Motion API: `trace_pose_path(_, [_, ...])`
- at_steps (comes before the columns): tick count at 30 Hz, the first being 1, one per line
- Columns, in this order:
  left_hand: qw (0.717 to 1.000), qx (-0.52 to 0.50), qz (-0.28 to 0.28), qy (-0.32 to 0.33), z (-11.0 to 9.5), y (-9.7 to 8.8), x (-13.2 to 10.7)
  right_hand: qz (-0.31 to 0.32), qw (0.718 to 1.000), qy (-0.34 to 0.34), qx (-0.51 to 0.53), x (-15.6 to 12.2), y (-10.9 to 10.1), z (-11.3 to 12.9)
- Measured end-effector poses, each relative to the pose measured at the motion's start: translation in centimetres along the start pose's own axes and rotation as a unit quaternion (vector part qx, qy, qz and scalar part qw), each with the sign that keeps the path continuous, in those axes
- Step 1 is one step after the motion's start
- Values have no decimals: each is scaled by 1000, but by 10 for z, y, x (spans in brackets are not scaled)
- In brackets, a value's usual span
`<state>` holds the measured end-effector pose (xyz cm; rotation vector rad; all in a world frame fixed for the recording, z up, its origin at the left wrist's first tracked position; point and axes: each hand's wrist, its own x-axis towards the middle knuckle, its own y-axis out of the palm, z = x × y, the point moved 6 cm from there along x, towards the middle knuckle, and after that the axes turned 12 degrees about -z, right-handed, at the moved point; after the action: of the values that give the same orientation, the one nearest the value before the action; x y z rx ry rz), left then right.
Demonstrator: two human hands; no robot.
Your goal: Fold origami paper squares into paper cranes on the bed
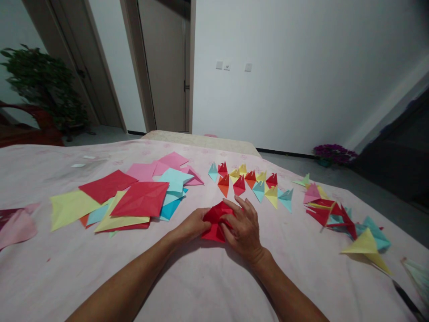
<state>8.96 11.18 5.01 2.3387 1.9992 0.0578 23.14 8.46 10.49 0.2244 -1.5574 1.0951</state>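
A partly folded red paper [216, 218] lies on the pink cloth [208, 277] in front of me. My left hand [191, 226] grips its left side with the fingers curled on the paper. My right hand [241, 226] presses down on its right side, fingers spread over the folds. Just beyond the hands stand rows of small folded paper figures [250, 181] in red, yellow, orange and light blue.
Flat coloured sheets [134, 197] in red, yellow, pink and blue are spread at the left. A heap of folded pieces [338, 217] lies at the right, with a yellow one [367, 246] near the edge. A potted plant [43, 85] and doors stand behind.
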Motion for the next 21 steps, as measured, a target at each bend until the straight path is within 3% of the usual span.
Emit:
trace_pose_path(6, [977, 183, -64, 93, -8, -9, -2, 31, 999, 7, 37, 2, 2, 4])
trace_pose_path(12, [929, 355, -28, 102, -14, -6, -5, 13, 995, 39, 86, 5, 0, 4])
trace_pose_path(16, [949, 301, -5, 93, -11, -5, -2, -21, 994, 54, 94, 5, 0, 0])
trace_pose_path(21, [992, 128, -5, 4, -3, -8, 4, -3, 994, 49, 101, 7, 1, -4])
